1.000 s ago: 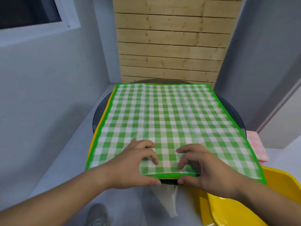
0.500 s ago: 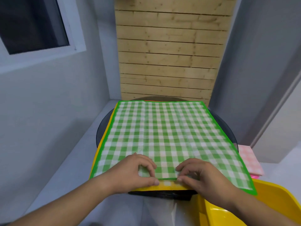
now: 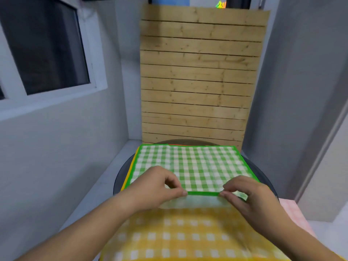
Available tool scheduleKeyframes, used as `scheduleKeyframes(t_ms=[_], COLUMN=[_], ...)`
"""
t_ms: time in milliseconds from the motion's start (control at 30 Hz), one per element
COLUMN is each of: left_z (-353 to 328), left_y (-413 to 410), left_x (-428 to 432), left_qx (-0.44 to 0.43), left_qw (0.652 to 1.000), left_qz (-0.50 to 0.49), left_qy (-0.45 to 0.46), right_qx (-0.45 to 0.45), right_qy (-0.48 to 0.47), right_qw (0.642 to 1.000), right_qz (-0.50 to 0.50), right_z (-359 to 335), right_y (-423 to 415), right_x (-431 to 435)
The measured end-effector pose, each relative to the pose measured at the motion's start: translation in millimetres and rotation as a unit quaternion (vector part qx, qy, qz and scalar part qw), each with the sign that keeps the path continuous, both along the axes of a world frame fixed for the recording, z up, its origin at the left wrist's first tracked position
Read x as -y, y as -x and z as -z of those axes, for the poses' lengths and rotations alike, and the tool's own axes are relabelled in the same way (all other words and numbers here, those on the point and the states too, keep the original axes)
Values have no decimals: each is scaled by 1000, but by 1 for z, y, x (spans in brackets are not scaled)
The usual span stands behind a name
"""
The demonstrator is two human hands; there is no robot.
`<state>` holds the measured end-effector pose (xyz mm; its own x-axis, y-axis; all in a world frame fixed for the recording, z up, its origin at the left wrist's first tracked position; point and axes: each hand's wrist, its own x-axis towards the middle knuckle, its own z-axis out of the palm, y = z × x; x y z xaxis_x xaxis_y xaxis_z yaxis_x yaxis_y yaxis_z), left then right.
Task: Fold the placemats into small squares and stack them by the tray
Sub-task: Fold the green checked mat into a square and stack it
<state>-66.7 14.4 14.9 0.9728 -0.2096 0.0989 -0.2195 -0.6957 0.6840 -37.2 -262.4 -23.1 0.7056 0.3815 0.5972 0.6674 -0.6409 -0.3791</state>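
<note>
Forearms are angling in from the bottom corners; left hand [image 3: 156, 185] and right hand [image 3: 250, 196] are pinching the green placemat [image 3: 197, 166] at lower centre.

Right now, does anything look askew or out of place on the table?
Nothing spilled or damaged. The stack is slightly askew: the yellow mat peeks out past the left side of the green mat, whose near edge the left hand and right hand pinch up.
</note>
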Motion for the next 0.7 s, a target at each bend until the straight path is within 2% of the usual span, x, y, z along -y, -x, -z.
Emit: scheduleKeyframes(t_ms=[133,267,333,500,600,700], left_z=[-33,-49,-45,-11,15,42], left_y=[-41,-92,-121,-178,-198,-210], left_x=[-5,-5,-5,-2,4,2], left_qx=[29,47,38,-5,-21,-37], left_qw=[999,990,985,976,969,968], left_qz=[-12,-42,-56,-80,-83,-87], left_qy=[-43,-126,-157,-200,-232,-232], right_qx=[49,94,80,40,-41,-201], right_qy=[35,132,176,371,415,320], right_qw=[997,978,969,902,886,910], right_qz=[54,129,156,215,202,169], right_z=[-21,-36,-44,-52,-49,-49], right_y=[-35,-81,-105,-156,-184,-206], right_x=[8,13,13,8,4,4])
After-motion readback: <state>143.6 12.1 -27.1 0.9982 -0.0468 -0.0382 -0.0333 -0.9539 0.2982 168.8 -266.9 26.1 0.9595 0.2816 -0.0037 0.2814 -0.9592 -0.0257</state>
